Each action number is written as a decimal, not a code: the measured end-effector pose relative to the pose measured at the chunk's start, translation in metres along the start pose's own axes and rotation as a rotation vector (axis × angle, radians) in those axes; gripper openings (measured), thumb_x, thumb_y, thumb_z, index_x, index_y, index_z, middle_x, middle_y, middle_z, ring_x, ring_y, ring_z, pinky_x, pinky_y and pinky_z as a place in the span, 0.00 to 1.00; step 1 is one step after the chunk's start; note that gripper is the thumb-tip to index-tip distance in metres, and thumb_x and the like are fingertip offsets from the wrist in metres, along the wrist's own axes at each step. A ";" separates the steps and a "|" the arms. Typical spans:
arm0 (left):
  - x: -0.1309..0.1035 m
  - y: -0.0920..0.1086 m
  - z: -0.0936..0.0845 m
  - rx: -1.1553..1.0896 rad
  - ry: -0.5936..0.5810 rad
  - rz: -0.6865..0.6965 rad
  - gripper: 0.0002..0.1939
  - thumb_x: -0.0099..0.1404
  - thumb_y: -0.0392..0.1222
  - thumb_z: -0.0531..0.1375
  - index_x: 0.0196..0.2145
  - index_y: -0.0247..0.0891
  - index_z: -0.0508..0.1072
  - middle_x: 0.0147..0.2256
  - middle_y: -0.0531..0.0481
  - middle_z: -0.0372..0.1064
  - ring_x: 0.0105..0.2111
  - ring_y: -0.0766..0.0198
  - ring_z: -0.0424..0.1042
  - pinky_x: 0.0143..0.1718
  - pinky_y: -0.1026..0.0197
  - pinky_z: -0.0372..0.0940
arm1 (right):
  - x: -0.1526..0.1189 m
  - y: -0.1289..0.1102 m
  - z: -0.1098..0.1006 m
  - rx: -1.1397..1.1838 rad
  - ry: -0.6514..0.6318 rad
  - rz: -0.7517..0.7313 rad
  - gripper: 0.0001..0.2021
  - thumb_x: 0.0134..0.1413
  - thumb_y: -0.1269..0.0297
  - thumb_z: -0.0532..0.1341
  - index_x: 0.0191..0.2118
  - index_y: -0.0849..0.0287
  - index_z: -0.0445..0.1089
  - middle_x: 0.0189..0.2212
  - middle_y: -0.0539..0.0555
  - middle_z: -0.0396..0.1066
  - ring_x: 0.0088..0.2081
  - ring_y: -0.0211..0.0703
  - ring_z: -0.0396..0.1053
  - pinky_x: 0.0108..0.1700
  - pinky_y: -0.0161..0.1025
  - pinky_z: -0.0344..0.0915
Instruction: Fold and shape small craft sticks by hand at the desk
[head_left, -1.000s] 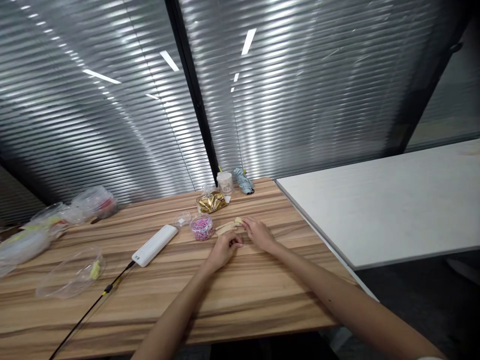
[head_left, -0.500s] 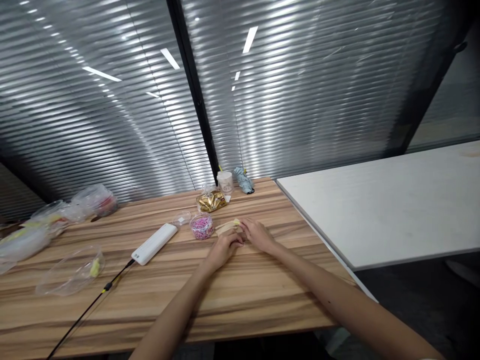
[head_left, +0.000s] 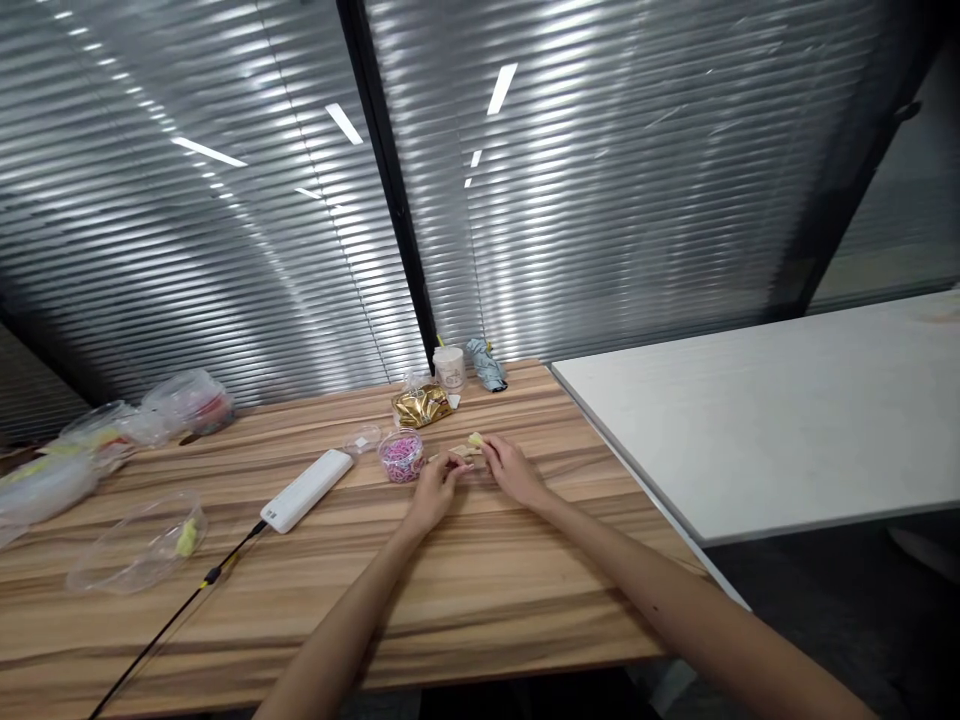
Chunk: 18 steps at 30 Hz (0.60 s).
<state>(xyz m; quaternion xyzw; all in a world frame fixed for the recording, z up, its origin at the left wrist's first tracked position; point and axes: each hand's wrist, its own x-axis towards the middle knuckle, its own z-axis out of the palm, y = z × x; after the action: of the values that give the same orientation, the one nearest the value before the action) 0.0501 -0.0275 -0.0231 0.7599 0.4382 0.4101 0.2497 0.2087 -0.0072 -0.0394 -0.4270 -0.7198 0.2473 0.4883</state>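
My left hand (head_left: 433, 492) is closed, thumb and fingertips together; what is in them, if anything, is too small to make out. To its right, my right hand (head_left: 514, 472) pinches a small pale yellow piece (head_left: 475, 439) between thumb and fingers. A flat beige piece (head_left: 463, 451) lies on the wooden table just beyond my left fingers, partly hidden by them. Close by on the left stands a clear round tub (head_left: 402, 457) full of small pink and purple pieces. Its clear lid (head_left: 363, 440) seems to lie behind it on the left.
Behind the tub are a gold foil packet (head_left: 421, 405), a white cup (head_left: 450, 368) and a grey-blue crumpled pouch (head_left: 487, 365). A white power bank (head_left: 307, 490) with a black cable lies leftward, near a clear plastic container (head_left: 135, 545). Plastic bags (head_left: 187, 400) sit far left; a white table (head_left: 750, 420) adjoins at right.
My left hand has shifted left and slightly away from me, over the beige piece. The yellow piece in my right fingers now shows more plainly, raised a little. The view has shifted slightly.
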 end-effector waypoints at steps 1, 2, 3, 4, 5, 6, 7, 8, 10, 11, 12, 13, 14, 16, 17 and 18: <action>0.001 -0.002 0.000 -0.026 0.026 -0.037 0.07 0.59 0.41 0.52 0.28 0.35 0.65 0.27 0.51 0.65 0.28 0.66 0.64 0.31 0.64 0.59 | 0.000 0.001 0.003 0.112 -0.002 0.047 0.15 0.57 0.56 0.47 0.34 0.59 0.64 0.24 0.52 0.68 0.26 0.39 0.65 0.31 0.35 0.60; 0.001 -0.004 0.000 -0.050 0.041 -0.068 0.07 0.59 0.42 0.53 0.28 0.35 0.65 0.26 0.51 0.65 0.28 0.66 0.63 0.31 0.64 0.58 | 0.000 0.001 0.005 0.239 -0.010 0.103 0.16 0.55 0.53 0.48 0.32 0.59 0.64 0.23 0.51 0.67 0.24 0.38 0.64 0.28 0.35 0.60; 0.002 -0.006 0.000 -0.068 0.049 -0.091 0.08 0.58 0.42 0.53 0.28 0.35 0.65 0.26 0.51 0.65 0.27 0.66 0.63 0.30 0.64 0.58 | 0.000 0.000 0.008 0.369 -0.025 0.159 0.17 0.53 0.50 0.49 0.31 0.59 0.63 0.23 0.50 0.67 0.22 0.37 0.64 0.26 0.35 0.60; 0.003 -0.008 0.000 -0.083 0.056 -0.105 0.08 0.58 0.42 0.53 0.27 0.35 0.65 0.26 0.51 0.65 0.26 0.66 0.63 0.29 0.65 0.58 | 0.000 -0.002 0.010 0.489 -0.047 0.209 0.18 0.51 0.48 0.51 0.30 0.59 0.63 0.25 0.50 0.67 0.21 0.36 0.64 0.25 0.34 0.61; 0.003 -0.010 0.000 -0.094 0.064 -0.114 0.08 0.58 0.43 0.53 0.27 0.35 0.65 0.25 0.51 0.64 0.26 0.67 0.63 0.28 0.65 0.58 | -0.001 -0.003 0.012 0.591 -0.076 0.248 0.19 0.48 0.46 0.52 0.30 0.59 0.63 0.26 0.50 0.68 0.21 0.35 0.64 0.24 0.34 0.61; 0.003 -0.011 0.000 -0.101 0.071 -0.118 0.08 0.57 0.43 0.54 0.27 0.34 0.65 0.25 0.52 0.64 0.25 0.67 0.63 0.28 0.65 0.58 | -0.001 -0.006 0.013 0.669 -0.108 0.277 0.19 0.46 0.45 0.54 0.30 0.59 0.63 0.28 0.51 0.68 0.21 0.34 0.64 0.24 0.34 0.61; 0.003 -0.012 0.001 -0.103 0.077 -0.121 0.08 0.57 0.43 0.54 0.27 0.34 0.65 0.25 0.52 0.64 0.25 0.67 0.62 0.28 0.65 0.58 | -0.002 -0.008 0.013 0.727 -0.137 0.298 0.20 0.44 0.45 0.55 0.30 0.59 0.63 0.29 0.51 0.69 0.21 0.34 0.64 0.24 0.34 0.61; 0.003 -0.012 0.001 -0.104 0.081 -0.123 0.09 0.57 0.43 0.54 0.27 0.34 0.65 0.25 0.52 0.64 0.25 0.67 0.62 0.27 0.65 0.57 | -0.002 -0.010 0.013 0.770 -0.155 0.315 0.20 0.43 0.45 0.57 0.30 0.60 0.63 0.29 0.51 0.69 0.21 0.33 0.64 0.25 0.34 0.61; 0.003 -0.012 0.001 -0.109 0.083 -0.131 0.09 0.57 0.44 0.54 0.27 0.34 0.65 0.24 0.52 0.63 0.24 0.68 0.62 0.26 0.66 0.57 | -0.003 -0.014 0.013 0.831 -0.164 0.344 0.20 0.41 0.46 0.59 0.30 0.61 0.64 0.29 0.51 0.68 0.21 0.33 0.65 0.25 0.33 0.61; 0.003 -0.012 0.001 -0.115 0.079 -0.135 0.10 0.57 0.45 0.54 0.27 0.34 0.64 0.24 0.52 0.63 0.24 0.68 0.62 0.26 0.66 0.57 | -0.004 -0.015 0.013 0.854 -0.162 0.358 0.20 0.40 0.46 0.60 0.30 0.61 0.64 0.28 0.50 0.68 0.22 0.33 0.65 0.25 0.33 0.61; 0.003 -0.012 0.002 -0.125 0.070 -0.138 0.11 0.57 0.46 0.54 0.27 0.34 0.64 0.24 0.52 0.63 0.23 0.68 0.61 0.26 0.66 0.57 | -0.004 -0.015 0.013 0.875 -0.156 0.370 0.20 0.39 0.46 0.61 0.30 0.61 0.64 0.27 0.50 0.68 0.22 0.33 0.64 0.25 0.32 0.61; 0.003 -0.012 0.002 -0.137 0.056 -0.139 0.11 0.57 0.46 0.54 0.27 0.34 0.64 0.23 0.53 0.63 0.23 0.68 0.61 0.25 0.66 0.57 | -0.004 -0.015 0.013 0.895 -0.150 0.381 0.20 0.39 0.46 0.61 0.30 0.61 0.65 0.26 0.49 0.67 0.22 0.33 0.64 0.25 0.32 0.61; 0.002 -0.011 0.002 -0.148 0.037 -0.139 0.12 0.57 0.47 0.54 0.27 0.34 0.64 0.22 0.53 0.62 0.22 0.69 0.61 0.25 0.66 0.57 | -0.004 -0.015 0.013 0.914 -0.144 0.392 0.20 0.38 0.47 0.62 0.30 0.61 0.65 0.25 0.49 0.67 0.22 0.33 0.64 0.25 0.32 0.61; 0.002 -0.011 0.003 -0.164 0.005 -0.134 0.12 0.58 0.48 0.54 0.28 0.34 0.64 0.21 0.54 0.62 0.22 0.69 0.61 0.25 0.66 0.57 | -0.004 -0.014 0.013 0.946 -0.138 0.413 0.20 0.37 0.47 0.62 0.29 0.61 0.65 0.24 0.48 0.66 0.22 0.33 0.64 0.25 0.32 0.60; 0.002 -0.011 0.003 -0.167 -0.003 -0.133 0.13 0.58 0.48 0.54 0.28 0.34 0.64 0.21 0.54 0.62 0.22 0.69 0.61 0.25 0.66 0.57 | -0.004 -0.014 0.013 0.956 -0.143 0.418 0.20 0.37 0.47 0.63 0.29 0.61 0.65 0.23 0.48 0.66 0.22 0.33 0.64 0.26 0.32 0.60; 0.002 -0.010 0.003 -0.170 -0.004 -0.133 0.13 0.58 0.49 0.54 0.28 0.34 0.64 0.21 0.53 0.63 0.22 0.69 0.62 0.25 0.66 0.57 | -0.004 -0.014 0.013 0.962 -0.153 0.418 0.20 0.37 0.48 0.63 0.30 0.61 0.65 0.24 0.48 0.66 0.22 0.32 0.64 0.26 0.32 0.60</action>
<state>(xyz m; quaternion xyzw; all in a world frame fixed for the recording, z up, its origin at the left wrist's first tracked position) 0.0484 -0.0209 -0.0316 0.7062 0.4508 0.4266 0.3406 0.1924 -0.0169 -0.0355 -0.2697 -0.4583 0.6721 0.5153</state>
